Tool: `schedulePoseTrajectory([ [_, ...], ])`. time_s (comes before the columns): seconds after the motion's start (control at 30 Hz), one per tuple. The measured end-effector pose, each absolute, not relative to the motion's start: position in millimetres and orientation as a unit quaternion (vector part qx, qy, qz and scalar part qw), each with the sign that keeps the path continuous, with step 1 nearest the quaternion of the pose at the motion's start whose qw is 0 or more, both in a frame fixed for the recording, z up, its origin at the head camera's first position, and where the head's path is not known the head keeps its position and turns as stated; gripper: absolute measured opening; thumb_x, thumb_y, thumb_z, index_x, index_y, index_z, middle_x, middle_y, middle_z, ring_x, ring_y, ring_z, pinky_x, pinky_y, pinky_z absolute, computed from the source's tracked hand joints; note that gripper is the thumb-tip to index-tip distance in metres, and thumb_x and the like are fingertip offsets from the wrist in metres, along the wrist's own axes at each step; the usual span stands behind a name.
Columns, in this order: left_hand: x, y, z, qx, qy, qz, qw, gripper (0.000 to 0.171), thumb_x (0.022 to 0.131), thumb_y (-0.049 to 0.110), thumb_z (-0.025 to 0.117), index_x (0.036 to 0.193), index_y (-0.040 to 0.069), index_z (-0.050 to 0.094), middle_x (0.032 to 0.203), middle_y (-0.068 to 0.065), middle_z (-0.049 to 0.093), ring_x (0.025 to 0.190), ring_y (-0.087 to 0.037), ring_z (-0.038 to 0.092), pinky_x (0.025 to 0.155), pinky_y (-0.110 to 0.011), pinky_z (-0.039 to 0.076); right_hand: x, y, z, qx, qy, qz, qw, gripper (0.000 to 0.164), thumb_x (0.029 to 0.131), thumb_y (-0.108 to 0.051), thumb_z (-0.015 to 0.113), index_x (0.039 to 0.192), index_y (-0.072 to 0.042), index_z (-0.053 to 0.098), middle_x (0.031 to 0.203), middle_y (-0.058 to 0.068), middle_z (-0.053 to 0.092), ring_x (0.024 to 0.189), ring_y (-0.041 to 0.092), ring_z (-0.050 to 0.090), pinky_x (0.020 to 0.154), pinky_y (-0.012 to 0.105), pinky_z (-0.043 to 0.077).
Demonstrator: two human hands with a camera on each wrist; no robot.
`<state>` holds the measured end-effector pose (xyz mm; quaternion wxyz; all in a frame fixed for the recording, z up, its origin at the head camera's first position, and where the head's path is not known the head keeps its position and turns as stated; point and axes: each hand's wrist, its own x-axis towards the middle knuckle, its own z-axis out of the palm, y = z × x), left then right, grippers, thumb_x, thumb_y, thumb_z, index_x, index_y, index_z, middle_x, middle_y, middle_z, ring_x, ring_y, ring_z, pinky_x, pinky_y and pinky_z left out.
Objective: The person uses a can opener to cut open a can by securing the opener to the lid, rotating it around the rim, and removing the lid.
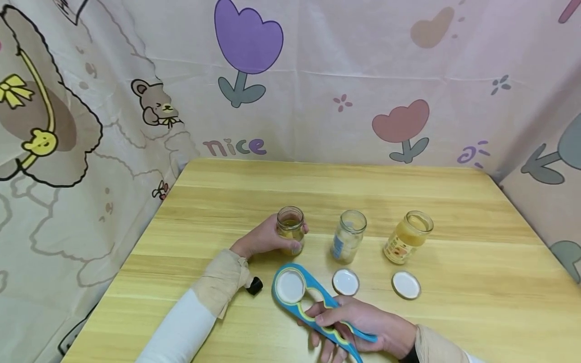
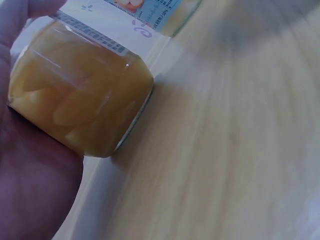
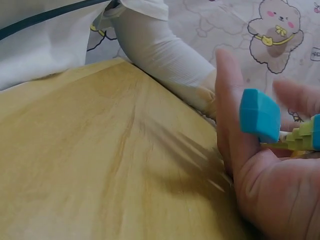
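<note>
My left hand (image 1: 265, 238) grips an uncapped glass jar (image 1: 290, 231) standing on the table, thumb in front and fingers behind. In the left wrist view the jar (image 2: 90, 95) shows pale fruit pieces in amber liquid and a label. My right hand (image 1: 363, 322) holds a blue jar opener (image 1: 319, 286) with yellow-green inner edges, in front of that jar. A white lid (image 1: 290, 286) sits inside the opener's largest ring. From the right wrist, one blue handle end (image 3: 259, 116) shows against the palm; the opener's ring end is hidden there.
Right of the held jar stand an uncapped glass jar (image 1: 348, 237) with a blue label and another of yellowish contents (image 1: 408, 237). Two white lids, one nearer (image 1: 346, 282) and one farther right (image 1: 406, 285), lie before them. A patterned cloth (image 1: 317, 121) hangs behind the wooden table (image 1: 227, 186).
</note>
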<state>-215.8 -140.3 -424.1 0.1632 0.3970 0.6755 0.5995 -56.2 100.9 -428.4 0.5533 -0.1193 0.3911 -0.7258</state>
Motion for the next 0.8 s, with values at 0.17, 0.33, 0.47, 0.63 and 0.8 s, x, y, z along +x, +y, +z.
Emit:
schedulePoseTrajectory([
  [0.17,-215.6,-141.6,-424.4,0.395,0.676,0.601,0.163,0.043,0.08,0.002,0.074,0.118,0.007,0.054,0.111,-0.014,0.06,0.106,-0.028,0.056,0.098,-0.036,0.043,-58.4,101.4,-429.4,-0.109,0.377,-0.725,0.566,0.027,0.097,-0.012,0.041,0.124,-0.006,0.04,0.102,0.01,0.065,0.083,0.024,0.069,0.066,0.032,0.057],
  [0.33,-215.8,-141.2,-424.4,0.39,0.676,0.603,0.166,0.044,0.08,-0.003,0.072,0.118,0.003,0.053,0.111,-0.018,0.059,0.105,-0.03,0.055,0.097,-0.033,0.043,-59.0,102.2,-428.6,-0.11,0.376,-0.716,0.577,0.032,0.096,-0.014,0.04,0.127,-0.005,0.038,0.106,0.011,0.065,0.086,0.024,0.069,0.063,0.029,0.056],
  [0.47,-216.5,-140.6,-424.0,0.39,0.677,0.602,0.164,0.044,0.08,-0.005,0.072,0.119,0.0,0.052,0.111,-0.021,0.058,0.105,-0.029,0.055,0.098,-0.033,0.042,-59.7,102.5,-427.5,-0.106,0.384,-0.711,0.58,0.032,0.095,-0.015,0.041,0.126,-0.006,0.039,0.111,0.014,0.065,0.089,0.025,0.069,0.063,0.03,0.056],
  [0.63,-216.3,-140.6,-423.3,0.39,0.678,0.601,0.163,0.043,0.08,-0.002,0.073,0.117,0.002,0.053,0.111,-0.018,0.06,0.106,-0.026,0.055,0.099,-0.034,0.041,-60.0,103.2,-426.5,-0.112,0.385,-0.708,0.582,0.034,0.096,-0.016,0.04,0.128,-0.004,0.038,0.117,0.017,0.063,0.092,0.024,0.068,0.063,0.029,0.056],
  [0.8,-216.0,-141.6,-423.6,0.393,0.678,0.6,0.161,0.042,0.08,0.003,0.075,0.117,0.006,0.055,0.11,-0.014,0.061,0.105,-0.025,0.056,0.099,-0.035,0.042,-59.9,103.9,-425.4,-0.118,0.38,-0.707,0.585,0.031,0.1,-0.018,0.036,0.127,-0.004,0.038,0.122,0.019,0.061,0.095,0.026,0.067,0.065,0.031,0.057],
])
